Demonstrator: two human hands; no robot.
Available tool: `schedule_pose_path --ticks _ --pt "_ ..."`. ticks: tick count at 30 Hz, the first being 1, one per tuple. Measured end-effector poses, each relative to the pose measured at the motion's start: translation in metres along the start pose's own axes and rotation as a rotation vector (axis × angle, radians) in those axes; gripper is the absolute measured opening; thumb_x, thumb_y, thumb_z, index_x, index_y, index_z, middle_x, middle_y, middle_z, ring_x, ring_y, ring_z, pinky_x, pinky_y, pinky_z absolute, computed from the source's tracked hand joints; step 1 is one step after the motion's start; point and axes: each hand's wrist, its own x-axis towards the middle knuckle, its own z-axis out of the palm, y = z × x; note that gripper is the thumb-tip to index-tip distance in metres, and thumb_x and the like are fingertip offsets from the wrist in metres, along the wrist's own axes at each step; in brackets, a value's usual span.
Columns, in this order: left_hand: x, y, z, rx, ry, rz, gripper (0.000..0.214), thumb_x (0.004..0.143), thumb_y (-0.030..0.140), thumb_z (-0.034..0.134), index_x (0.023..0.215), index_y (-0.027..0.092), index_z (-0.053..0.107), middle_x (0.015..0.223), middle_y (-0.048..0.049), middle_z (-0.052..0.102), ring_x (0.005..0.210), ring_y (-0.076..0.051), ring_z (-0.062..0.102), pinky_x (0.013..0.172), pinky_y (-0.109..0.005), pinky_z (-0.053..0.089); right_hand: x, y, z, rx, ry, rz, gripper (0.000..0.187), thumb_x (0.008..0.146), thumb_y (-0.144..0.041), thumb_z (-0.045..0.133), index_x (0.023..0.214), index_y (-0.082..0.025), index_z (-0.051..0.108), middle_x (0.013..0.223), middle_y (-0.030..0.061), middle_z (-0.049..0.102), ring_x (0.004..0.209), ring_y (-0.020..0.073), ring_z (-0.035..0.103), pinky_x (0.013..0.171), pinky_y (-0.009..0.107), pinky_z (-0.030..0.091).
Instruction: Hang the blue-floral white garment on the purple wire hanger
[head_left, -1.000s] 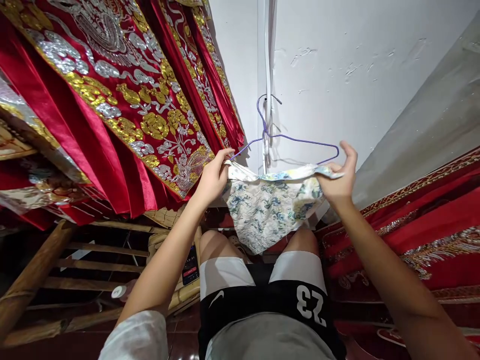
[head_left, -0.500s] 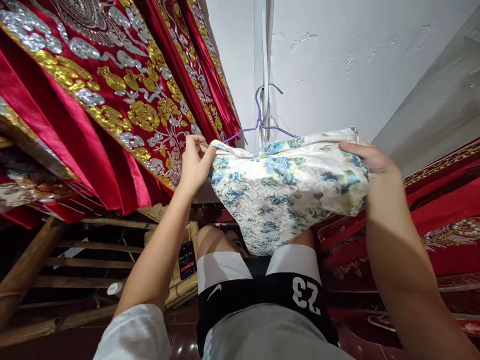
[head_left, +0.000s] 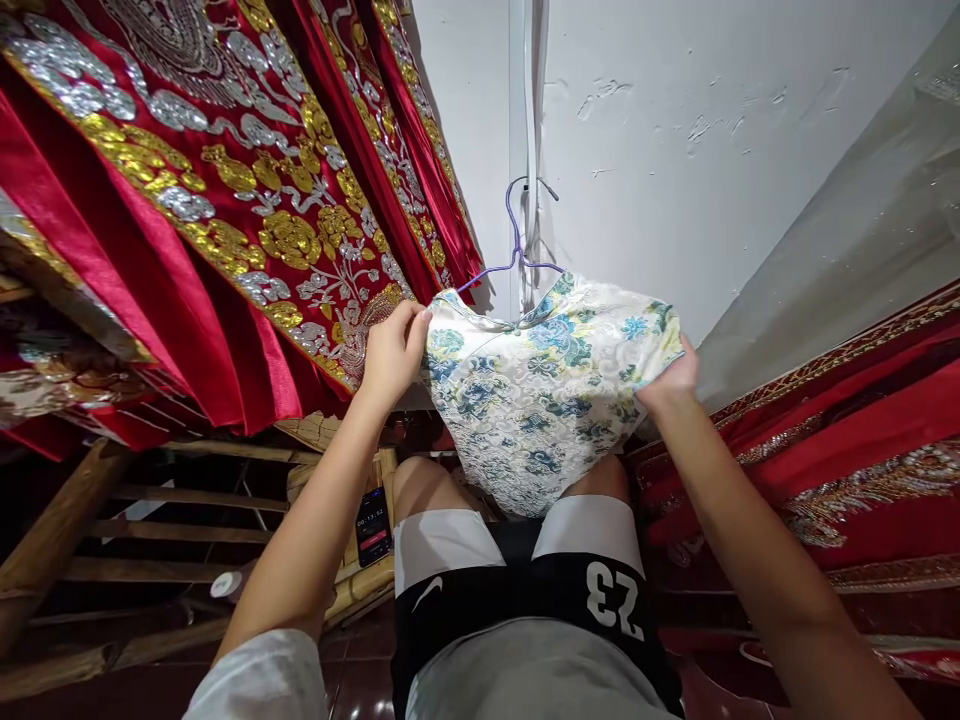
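A white blouse with blue, green and yellow flowers is spread between my hands, its neckline towards the wall and its lower part hanging over my knees. The purple wire hanger sticks out at the neck; most of its arms are hidden inside the cloth. My left hand is closed, thumb and fingers pinching the blouse at the left shoulder. On the other side, my right hand grips the edge of the right sleeve, with some fingers hidden behind the fabric.
Red embroidered cloths with gold and silver sequins hang at the left. More red beaded garments lie at the right, beside a sheet of clear plastic. A phone showing a timer rests on a bamboo seat by my left leg.
My right hand has moved inward and down, from the right shoulder edge to the sleeve opening. The right side of the blouse now slopes along the hanger. My left hand has lowered slightly.
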Motion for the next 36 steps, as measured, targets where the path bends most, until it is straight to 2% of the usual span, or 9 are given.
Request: schedule_pose_path --ticks 4,10,15,23,25,28,30,33,36 --pt "0.002 0.012 -0.004 0.121 0.010 0.017 0.030 0.102 0.037 0.045 0.109 0.021 0.069 0.081 -0.0046 0.070 0.070 -0.021 0.060 0.067 -0.029 0.037 0.013 -0.040 -0.011 0.243 0.086 0.088 0.027 0.086 -0.043 0.055 0.093 -0.021 0.068 0.097 0.0112 0.075 0.112 0.0297 0.070 0.097 0.053 0.057" --pt "0.023 0.022 0.006 -0.016 0.052 0.010 0.033 0.102 0.046 0.043 0.102 0.022 0.065 0.083 -0.0058 0.069 0.075 -0.022 0.060 0.069 -0.032 0.039 0.002 -0.107 0.038 0.343 -0.243 -0.133 0.037 0.096 -0.043 0.045 0.101 -0.018 0.072 0.123 0.0140 0.071 0.132 0.0285 0.060 0.111 0.056 0.047" --pt "0.030 0.012 0.033 -0.110 0.018 -0.081 0.024 0.091 0.044 0.062 0.087 0.021 0.055 0.078 -0.0024 0.063 0.070 -0.018 0.053 0.066 -0.031 0.036 -0.023 -0.112 0.071 0.289 -0.248 -0.217 0.026 0.074 -0.051 0.072 0.093 -0.033 0.072 0.113 0.0053 0.076 0.146 0.0294 0.048 0.119 0.052 0.042" --pt "0.047 0.005 0.045 -0.092 0.028 -0.040 0.021 0.088 0.024 0.057 0.071 0.022 0.045 0.062 0.0029 0.042 0.059 -0.015 0.038 0.062 -0.031 0.031 -0.003 -0.099 0.075 0.125 -0.308 -0.150 0.048 0.073 -0.067 0.065 0.106 -0.032 0.073 0.114 0.0054 0.075 0.135 0.0334 0.058 0.109 0.055 0.050" --pt "0.042 0.001 0.044 -0.118 0.045 -0.034 0.014 0.086 0.022 0.057 0.075 0.022 0.048 0.066 0.0019 0.047 0.062 -0.016 0.042 0.064 -0.031 0.035 -0.016 -0.099 0.073 0.038 -0.527 -0.046 0.055 0.070 -0.072 0.068 0.104 -0.029 0.075 0.108 0.0065 0.077 0.121 0.0334 0.067 0.098 0.054 0.057" --pt "0.021 0.003 0.048 -0.223 0.090 0.004 0.008 0.082 0.024 0.058 0.080 0.023 0.050 0.073 -0.0004 0.055 0.070 -0.018 0.050 0.068 -0.032 0.041 -0.042 -0.104 0.068 -0.160 -1.166 0.093 0.053 0.069 -0.063 0.081 0.105 -0.023 0.078 0.096 0.0074 0.079 0.099 0.0287 0.075 0.086 0.044 0.062" --pt "0.004 0.011 0.055 -0.318 0.102 -0.016 0.010 0.080 0.028 0.056 0.077 0.024 0.048 0.073 -0.0006 0.056 0.071 -0.018 0.053 0.068 -0.031 0.043 -0.052 -0.105 0.068 -0.275 -1.376 0.032 0.042 0.080 -0.048 0.080 0.111 -0.019 0.078 0.091 0.0074 0.080 0.091 0.0241 0.076 0.085 0.038 0.062" --pt "-0.016 0.033 0.069 -0.537 0.120 -0.125 0.019 0.079 0.032 0.055 0.067 0.024 0.042 0.066 -0.0004 0.056 0.065 -0.017 0.054 0.064 -0.031 0.045 -0.051 -0.091 0.071 -0.498 -1.049 -0.272 0.034 0.092 -0.030 0.068 0.124 -0.021 0.073 0.108 0.0085 0.079 0.103 0.0236 0.074 0.097 0.041 0.058" --pt "-0.022 0.060 0.078 -0.861 0.095 -0.144 0.034 0.077 0.035 0.066 0.061 0.023 0.038 0.061 0.0000 0.054 0.066 -0.017 0.057 0.071 -0.033 0.049 -0.041 -0.057 0.073 -0.821 -0.777 -0.521 0.066 0.086 -0.017 0.063 0.151 -0.026 0.053 0.151 0.0107 0.058 0.140 0.0311 0.053 0.117 0.054 0.043"
